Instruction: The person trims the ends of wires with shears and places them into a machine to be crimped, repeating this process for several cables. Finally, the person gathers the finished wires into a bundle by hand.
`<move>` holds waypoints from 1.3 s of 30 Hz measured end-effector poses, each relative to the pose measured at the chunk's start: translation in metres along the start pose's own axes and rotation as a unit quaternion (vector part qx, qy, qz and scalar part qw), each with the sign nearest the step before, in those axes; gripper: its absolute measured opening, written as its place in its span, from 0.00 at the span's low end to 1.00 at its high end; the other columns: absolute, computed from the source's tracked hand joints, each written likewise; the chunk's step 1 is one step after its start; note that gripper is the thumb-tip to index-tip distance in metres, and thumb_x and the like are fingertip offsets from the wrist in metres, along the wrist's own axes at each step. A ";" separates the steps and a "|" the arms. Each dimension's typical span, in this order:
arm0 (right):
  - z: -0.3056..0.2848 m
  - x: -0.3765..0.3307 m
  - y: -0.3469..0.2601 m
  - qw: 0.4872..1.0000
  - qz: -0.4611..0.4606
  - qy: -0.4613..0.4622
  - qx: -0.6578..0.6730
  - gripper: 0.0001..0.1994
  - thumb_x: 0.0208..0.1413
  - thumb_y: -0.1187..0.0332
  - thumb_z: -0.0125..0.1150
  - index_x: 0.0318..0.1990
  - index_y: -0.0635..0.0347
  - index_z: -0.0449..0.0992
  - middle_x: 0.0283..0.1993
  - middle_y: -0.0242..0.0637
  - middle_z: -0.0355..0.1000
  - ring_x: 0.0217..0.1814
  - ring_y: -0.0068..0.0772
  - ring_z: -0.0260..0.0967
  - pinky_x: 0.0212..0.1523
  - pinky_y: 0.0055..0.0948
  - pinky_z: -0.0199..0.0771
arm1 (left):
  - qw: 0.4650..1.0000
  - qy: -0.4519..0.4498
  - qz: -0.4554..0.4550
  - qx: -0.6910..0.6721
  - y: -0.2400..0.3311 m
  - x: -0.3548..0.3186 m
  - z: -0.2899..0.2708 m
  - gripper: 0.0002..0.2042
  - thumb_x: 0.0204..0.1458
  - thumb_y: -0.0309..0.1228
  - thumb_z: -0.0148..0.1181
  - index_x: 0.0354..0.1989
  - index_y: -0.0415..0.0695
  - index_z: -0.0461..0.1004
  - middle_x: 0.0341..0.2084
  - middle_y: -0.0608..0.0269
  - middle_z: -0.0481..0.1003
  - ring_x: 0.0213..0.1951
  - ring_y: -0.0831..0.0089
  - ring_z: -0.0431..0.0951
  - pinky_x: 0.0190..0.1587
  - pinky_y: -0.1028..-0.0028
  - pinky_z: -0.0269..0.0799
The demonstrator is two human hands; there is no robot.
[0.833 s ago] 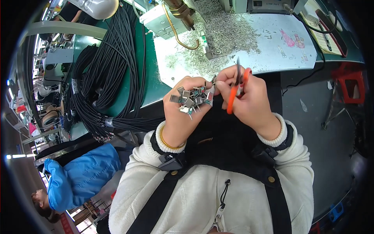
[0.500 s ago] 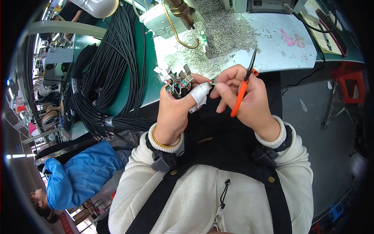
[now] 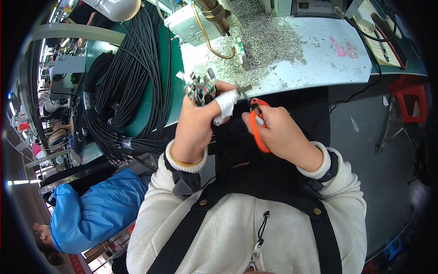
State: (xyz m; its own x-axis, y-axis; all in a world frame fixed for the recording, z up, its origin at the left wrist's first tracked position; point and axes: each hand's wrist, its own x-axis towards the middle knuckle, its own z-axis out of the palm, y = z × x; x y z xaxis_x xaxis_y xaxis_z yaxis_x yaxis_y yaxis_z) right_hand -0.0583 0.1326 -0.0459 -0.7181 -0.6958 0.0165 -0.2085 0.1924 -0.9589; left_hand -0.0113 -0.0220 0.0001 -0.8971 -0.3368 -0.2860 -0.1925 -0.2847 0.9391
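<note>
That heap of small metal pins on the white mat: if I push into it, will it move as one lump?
Probably not. The metal pins lie loose and scattered across the white mat, so they would likely spread. They look cylindrical, so strays may roll. Each seems tiny and light.

Workbench (image 3: 319,68) bears metal parts (image 3: 269,39), cable coils (image 3: 132,77)

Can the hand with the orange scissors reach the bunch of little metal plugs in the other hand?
Probably yes. The right hand and its orange scissors sit right beside the plug bunch in the left hand, nothing between.
</note>
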 end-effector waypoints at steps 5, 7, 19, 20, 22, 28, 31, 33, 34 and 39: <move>-0.013 0.013 -0.021 0.957 0.156 0.023 0.245 0.09 0.52 0.66 0.53 0.27 0.63 0.65 0.11 0.30 0.60 0.10 0.18 0.58 0.10 0.20 0.54 | 0.988 -0.061 -0.066 -0.128 -0.001 0.042 -0.011 0.06 0.43 0.22 0.56 0.31 0.39 0.70 0.18 0.69 0.66 0.16 0.82 0.64 0.16 0.82 0.57; -0.016 0.026 -0.022 0.961 0.127 0.067 0.238 0.09 0.52 0.66 0.52 0.28 0.63 0.65 0.12 0.29 0.60 0.10 0.18 0.57 0.10 0.19 0.54 | 0.983 -0.073 -0.064 -0.155 0.001 0.051 -0.008 0.06 0.43 0.23 0.56 0.31 0.40 0.69 0.17 0.69 0.65 0.16 0.81 0.63 0.15 0.82 0.56; -0.033 0.084 -0.015 0.972 0.077 0.068 0.211 0.09 0.52 0.67 0.51 0.32 0.65 0.65 0.14 0.26 0.57 0.08 0.16 0.53 0.09 0.17 0.56 | 0.991 -0.068 -0.089 -0.072 0.012 0.069 -0.006 0.07 0.48 0.26 0.52 0.34 0.38 0.66 0.17 0.68 0.64 0.13 0.83 0.58 0.14 0.84 0.51; -0.032 0.084 -0.016 0.971 0.075 0.072 0.217 0.09 0.52 0.67 0.51 0.33 0.65 0.65 0.14 0.25 0.57 0.08 0.15 0.53 0.09 0.16 0.55 | 0.991 -0.065 -0.087 -0.079 0.012 0.070 -0.007 0.07 0.46 0.25 0.54 0.33 0.38 0.67 0.17 0.68 0.65 0.13 0.83 0.59 0.13 0.83 0.52; -0.030 0.083 -0.015 0.969 0.073 0.076 0.224 0.09 0.52 0.67 0.52 0.33 0.65 0.66 0.14 0.25 0.57 0.08 0.15 0.53 0.09 0.16 0.55 | 0.991 -0.060 -0.083 -0.091 0.013 0.070 -0.006 0.06 0.43 0.23 0.56 0.31 0.38 0.68 0.17 0.66 0.67 0.12 0.82 0.62 0.12 0.83 0.54; -0.027 0.083 -0.014 0.967 0.087 0.092 0.222 0.08 0.52 0.67 0.52 0.33 0.64 0.66 0.14 0.25 0.56 0.09 0.13 0.52 0.09 0.14 0.54 | 0.996 -0.021 -0.063 -0.061 0.012 0.066 -0.003 0.06 0.43 0.23 0.56 0.31 0.38 0.68 0.17 0.66 0.67 0.12 0.83 0.62 0.12 0.83 0.53; -0.027 0.083 -0.014 0.967 0.092 0.090 0.219 0.08 0.52 0.66 0.52 0.32 0.63 0.66 0.14 0.24 0.56 0.09 0.13 0.52 0.09 0.14 0.54 | 0.997 -0.029 -0.042 -0.057 0.011 0.065 -0.004 0.07 0.43 0.23 0.56 0.31 0.38 0.68 0.18 0.65 0.68 0.12 0.83 0.61 0.12 0.84 0.53; -0.027 0.083 -0.014 0.967 0.087 0.090 0.224 0.09 0.52 0.66 0.52 0.32 0.63 0.66 0.14 0.24 0.56 0.09 0.13 0.52 0.09 0.14 0.54 | 0.996 -0.038 -0.053 -0.059 0.011 0.067 -0.005 0.07 0.43 0.23 0.57 0.31 0.38 0.68 0.18 0.65 0.68 0.11 0.83 0.61 0.12 0.83 0.53; -0.027 0.083 -0.015 0.967 0.086 0.089 0.223 0.09 0.52 0.66 0.52 0.32 0.63 0.66 0.14 0.24 0.56 0.09 0.13 0.52 0.09 0.14 0.54 | 0.996 -0.042 -0.058 -0.061 0.012 0.067 -0.005 0.07 0.42 0.23 0.57 0.31 0.38 0.69 0.18 0.65 0.68 0.11 0.84 0.61 0.12 0.83 0.53; -0.024 0.081 -0.013 0.968 0.071 0.102 0.220 0.09 0.52 0.66 0.51 0.31 0.63 0.65 0.14 0.24 0.56 0.10 0.13 0.52 0.09 0.14 0.54 | 0.997 -0.031 -0.053 -0.042 0.015 0.063 -0.002 0.07 0.42 0.23 0.57 0.31 0.37 0.70 0.18 0.64 0.68 0.12 0.83 0.61 0.13 0.82 0.54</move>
State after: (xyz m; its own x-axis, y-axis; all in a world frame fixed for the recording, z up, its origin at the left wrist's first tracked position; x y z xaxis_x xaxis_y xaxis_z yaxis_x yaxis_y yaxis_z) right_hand -0.1292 0.0901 -0.0252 -0.8436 -0.5249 -0.1128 0.1737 -0.0681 -0.9824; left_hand -0.0701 -0.0492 -0.0042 -0.8968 -0.2464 -0.3675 -0.2552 -0.3905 0.8845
